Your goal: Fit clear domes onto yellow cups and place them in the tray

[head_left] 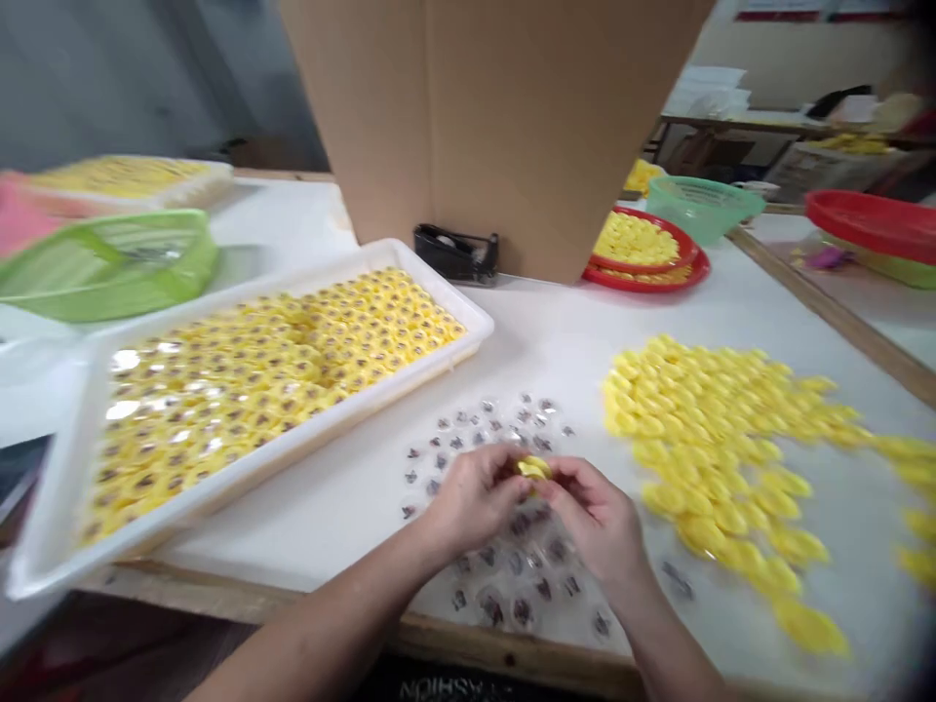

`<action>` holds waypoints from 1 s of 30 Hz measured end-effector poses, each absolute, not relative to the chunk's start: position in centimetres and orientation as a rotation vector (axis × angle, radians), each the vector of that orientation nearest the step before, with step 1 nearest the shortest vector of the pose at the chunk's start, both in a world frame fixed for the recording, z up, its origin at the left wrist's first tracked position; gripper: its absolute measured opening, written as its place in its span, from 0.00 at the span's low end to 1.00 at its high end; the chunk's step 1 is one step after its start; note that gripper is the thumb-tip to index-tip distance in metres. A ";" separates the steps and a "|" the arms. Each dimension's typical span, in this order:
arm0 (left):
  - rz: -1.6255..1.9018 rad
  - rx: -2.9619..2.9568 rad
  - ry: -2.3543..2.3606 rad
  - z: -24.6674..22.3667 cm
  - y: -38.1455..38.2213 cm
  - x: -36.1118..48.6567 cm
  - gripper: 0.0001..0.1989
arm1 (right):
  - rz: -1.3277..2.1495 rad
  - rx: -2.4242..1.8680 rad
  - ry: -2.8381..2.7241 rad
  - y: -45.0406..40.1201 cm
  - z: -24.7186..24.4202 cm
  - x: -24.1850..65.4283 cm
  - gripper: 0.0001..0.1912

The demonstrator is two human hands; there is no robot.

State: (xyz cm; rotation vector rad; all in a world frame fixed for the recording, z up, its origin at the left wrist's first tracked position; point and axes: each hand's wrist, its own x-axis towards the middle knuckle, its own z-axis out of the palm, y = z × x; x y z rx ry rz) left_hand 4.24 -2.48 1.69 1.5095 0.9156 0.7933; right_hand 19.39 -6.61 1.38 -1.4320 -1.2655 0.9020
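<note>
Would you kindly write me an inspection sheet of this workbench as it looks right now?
Surface: white table, wooden front edge.
Job's things: one yellow cap held between both hands; clear inserts spread under the hands; loose yellow pile to the right; white tray of finished pieces to the left.
Clutter: tape dispenser, cardboard box, red plates, green baskets.
Grippers: left hand and right hand pinch the cap together.
Cables: nothing seen.
Surroundings: second table with red tray; shelves behind, blurred.
</note>
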 end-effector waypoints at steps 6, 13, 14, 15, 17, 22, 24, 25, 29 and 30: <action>0.905 1.408 1.016 4.4 1.6 0.4 0.17 | 1.004 -1.417 -1.075 -5.7 -0.4 21.2 0.22; 0.695 1.856 1.849 10.1 14.7 -15.1 0.21 | 0.922 -1.558 -1.038 -5.7 -1.4 21.8 0.27; 0.639 1.871 1.894 10.1 16.2 -16.5 0.20 | 0.928 -1.571 -1.034 -5.6 -1.3 21.7 0.28; 0.592 1.883 1.921 9.8 17.3 -17.7 0.19 | 0.933 -1.581 -1.027 -5.6 -1.2 21.6 0.28; 0.488 1.926 1.973 9.1 18.9 -19.2 0.16 | 0.939 -1.592 -1.010 -5.5 -1.0 21.4 0.29; 0.281 2.023 1.996 7.1 20.2 -20.8 0.14 | 0.926 -1.612 -0.972 -5.3 -0.6 21.1 0.31; 0.221 2.058 1.986 6.7 20.3 -21.2 0.11 | 0.920 -1.610 -0.969 -5.3 -0.5 21.1 0.30; 0.208 2.078 1.986 6.6 20.4 -21.4 0.10 | 0.921 -1.602 -0.974 -5.3 -0.5 21.1 0.30; 0.251 2.156 1.990 6.3 20.4 -21.9 0.14 | 0.930 -1.571 -1.017 -5.1 -0.9 21.1 0.28; 0.264 2.171 1.978 6.3 20.3 -21.9 0.14 | 0.928 -1.568 -1.023 -5.0 -1.1 21.1 0.27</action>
